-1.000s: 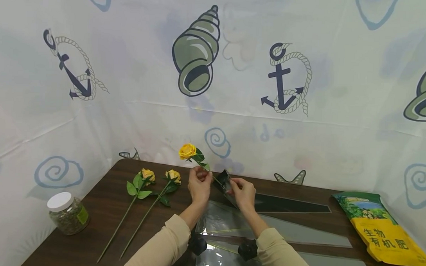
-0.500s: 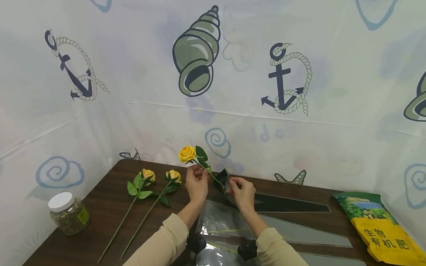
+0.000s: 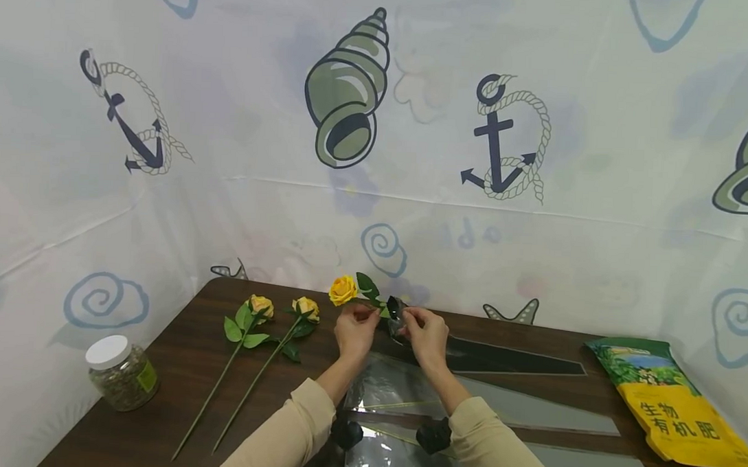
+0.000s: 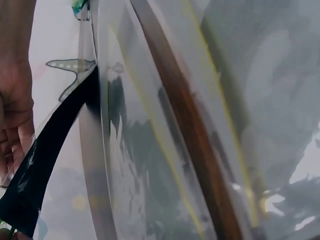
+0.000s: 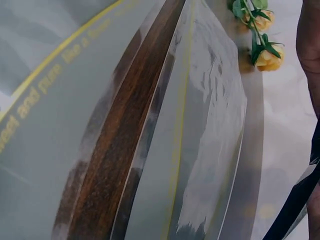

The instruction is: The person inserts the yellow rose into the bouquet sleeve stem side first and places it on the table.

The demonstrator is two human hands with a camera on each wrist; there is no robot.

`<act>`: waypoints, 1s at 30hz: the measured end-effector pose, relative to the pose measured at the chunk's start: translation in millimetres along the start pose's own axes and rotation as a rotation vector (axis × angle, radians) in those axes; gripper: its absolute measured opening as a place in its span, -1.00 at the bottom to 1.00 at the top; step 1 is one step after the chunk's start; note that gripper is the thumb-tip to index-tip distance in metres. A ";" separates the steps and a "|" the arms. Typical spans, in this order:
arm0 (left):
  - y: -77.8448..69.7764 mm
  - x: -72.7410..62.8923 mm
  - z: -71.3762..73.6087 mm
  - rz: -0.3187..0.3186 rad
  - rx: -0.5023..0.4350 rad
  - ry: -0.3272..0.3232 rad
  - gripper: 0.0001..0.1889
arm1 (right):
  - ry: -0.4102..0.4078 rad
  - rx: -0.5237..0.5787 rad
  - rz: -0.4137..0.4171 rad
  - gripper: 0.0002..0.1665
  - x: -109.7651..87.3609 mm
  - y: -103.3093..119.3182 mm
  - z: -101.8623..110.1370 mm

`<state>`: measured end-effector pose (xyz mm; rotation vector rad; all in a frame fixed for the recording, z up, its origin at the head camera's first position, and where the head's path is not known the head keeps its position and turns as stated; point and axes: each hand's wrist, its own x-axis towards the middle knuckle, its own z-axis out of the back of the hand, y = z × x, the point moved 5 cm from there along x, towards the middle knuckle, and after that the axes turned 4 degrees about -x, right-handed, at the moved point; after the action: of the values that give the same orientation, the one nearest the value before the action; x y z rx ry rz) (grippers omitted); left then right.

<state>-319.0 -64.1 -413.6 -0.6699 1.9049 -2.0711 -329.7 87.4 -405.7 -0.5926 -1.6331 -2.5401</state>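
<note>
In the head view my left hand (image 3: 355, 332) pinches the stem of a yellow artificial rose (image 3: 343, 289) just below its bloom and leaves. The rose's lower stem runs into the mouth of a narrow flower sleeve (image 3: 518, 357), black with clear film, and is hidden there. My right hand (image 3: 428, 337) pinches the sleeve's mouth between thumb and fingers and lifts that end above the table. The black sleeve (image 4: 50, 145) also crosses the left side of the left wrist view. To the left lie two more yellow roses, one (image 3: 261, 306) beside the other (image 3: 306, 309).
Two grey-and-clear flower sleeves, one (image 3: 547, 406) behind the other (image 3: 588, 465), lie below my forearms on the dark wooden table (image 3: 178, 364). A white-lidded jar (image 3: 121, 376) stands at left. A yellow-green fertilizer bag (image 3: 677, 416) lies at right. Patterned cloth (image 3: 414, 159) hangs behind.
The left hand first shifts slightly left along the stem, then moves right with the rose, bringing its bloom and leaves closer to the sleeve's mouth. The right hand stays at the mouth.
</note>
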 end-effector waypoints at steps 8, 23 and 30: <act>3.6 -1.4 -1.0 0.049 -0.301 0.004 -0.73 | 0.018 0.050 -0.012 -0.82 -0.7 -1.1 0.6; -5.7 -2.6 1.5 -0.145 -0.123 -0.046 -0.89 | 0.021 0.036 -0.006 -0.81 -1.0 5.5 1.9; -7.8 -3.2 -2.4 -0.180 -0.064 -0.062 -0.90 | 0.011 -0.005 0.050 -0.82 -0.5 10.7 2.3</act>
<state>-316.5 -59.5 -406.6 -0.9420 1.9477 -2.0728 -325.9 84.8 -395.8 -0.6116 -1.5887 -2.5081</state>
